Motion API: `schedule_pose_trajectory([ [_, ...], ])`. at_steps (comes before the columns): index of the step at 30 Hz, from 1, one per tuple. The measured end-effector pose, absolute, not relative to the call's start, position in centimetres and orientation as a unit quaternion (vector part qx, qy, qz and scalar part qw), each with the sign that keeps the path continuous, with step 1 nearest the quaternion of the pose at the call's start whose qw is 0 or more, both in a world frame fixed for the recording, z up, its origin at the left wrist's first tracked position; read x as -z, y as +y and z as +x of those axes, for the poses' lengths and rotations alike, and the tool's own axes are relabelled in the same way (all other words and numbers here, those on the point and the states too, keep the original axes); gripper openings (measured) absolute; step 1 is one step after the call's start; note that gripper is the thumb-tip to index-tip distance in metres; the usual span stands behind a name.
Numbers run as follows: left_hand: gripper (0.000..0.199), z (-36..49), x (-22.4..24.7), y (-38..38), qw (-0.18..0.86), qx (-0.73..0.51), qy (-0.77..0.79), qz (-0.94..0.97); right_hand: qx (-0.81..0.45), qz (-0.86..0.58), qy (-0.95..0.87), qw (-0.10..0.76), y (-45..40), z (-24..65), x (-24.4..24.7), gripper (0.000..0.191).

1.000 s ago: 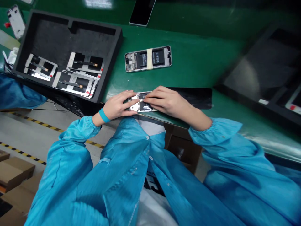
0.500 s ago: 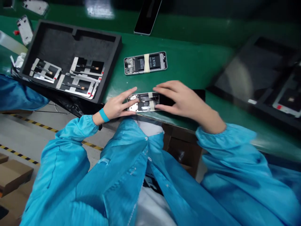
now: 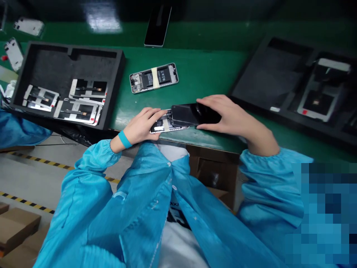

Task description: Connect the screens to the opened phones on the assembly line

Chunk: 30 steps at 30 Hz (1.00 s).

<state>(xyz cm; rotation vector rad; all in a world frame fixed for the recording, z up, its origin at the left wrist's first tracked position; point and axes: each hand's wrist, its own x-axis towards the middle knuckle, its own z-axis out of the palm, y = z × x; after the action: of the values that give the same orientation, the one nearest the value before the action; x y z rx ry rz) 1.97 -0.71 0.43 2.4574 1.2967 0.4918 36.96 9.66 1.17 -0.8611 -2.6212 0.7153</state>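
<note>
My left hand (image 3: 145, 124) is closed round the left end of an open phone body (image 3: 163, 124) at the front edge of the green table (image 3: 206, 70). My right hand (image 3: 223, 117) grips a dark screen panel (image 3: 185, 114) by its long edges, fingers on the far side and thumb on the near side. The panel's left end lies over the right part of the phone body. Behind them lies a second open phone body (image 3: 163, 76), a pale strip of tape across its battery.
A black foam tray (image 3: 118, 74) with several display parts stands at the left, another foam tray (image 3: 251, 85) at the right. A dark-screened phone (image 3: 158, 28) lies at the back. A person's blue sleeve (image 3: 22, 128) shows at the far left.
My right hand has taken hold of the dark panel and brought its left end over the phone body. My left hand has closed round the body's left end. The view has shifted right.
</note>
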Motion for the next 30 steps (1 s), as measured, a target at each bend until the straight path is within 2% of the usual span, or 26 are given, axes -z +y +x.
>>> schedule_pose_trajectory([
  [9, 0.118, 4.2, -1.1, 0.4, 0.164, -0.196, 0.432, 0.865, -0.228, -0.285, -0.916, 0.166, 9.0, 36.7, -1.1, 0.098],
  [11, 0.115, 5.3, -1.1, 0.8, 0.158, -0.196, 0.433, 0.866, -0.222, -0.279, -0.918, 0.172, 8.9, 36.2, -1.0, 0.098],
  [16, 0.092, 6.5, -1.1, 0.8, 0.124, -0.183, 0.449, 0.866, -0.203, -0.284, -0.915, 0.201, 8.2, 35.5, -1.3, 0.097],
  [18, 0.088, 6.4, -1.1, 0.4, 0.096, -0.194, 0.445, 0.869, -0.217, -0.324, -0.896, 0.213, 8.0, 36.1, -1.6, 0.089],
  [22, 0.087, 6.0, -1.1, -0.3, 0.055, -0.215, 0.449, 0.866, -0.357, -0.405, -0.805, 0.245, 7.5, 39.0, -1.6, 0.069],
  [26, 0.089, 5.6, -1.0, -0.3, 0.045, -0.215, 0.453, 0.864, -0.49, -0.421, -0.706, 0.291, 6.8, 41.4, -0.7, 0.073],
  [30, 0.09, 5.5, -1.0, -0.2, 0.053, -0.216, 0.458, 0.861, -0.513, -0.423, -0.675, 0.32, 6.1, 41.6, -0.2, 0.08],
])
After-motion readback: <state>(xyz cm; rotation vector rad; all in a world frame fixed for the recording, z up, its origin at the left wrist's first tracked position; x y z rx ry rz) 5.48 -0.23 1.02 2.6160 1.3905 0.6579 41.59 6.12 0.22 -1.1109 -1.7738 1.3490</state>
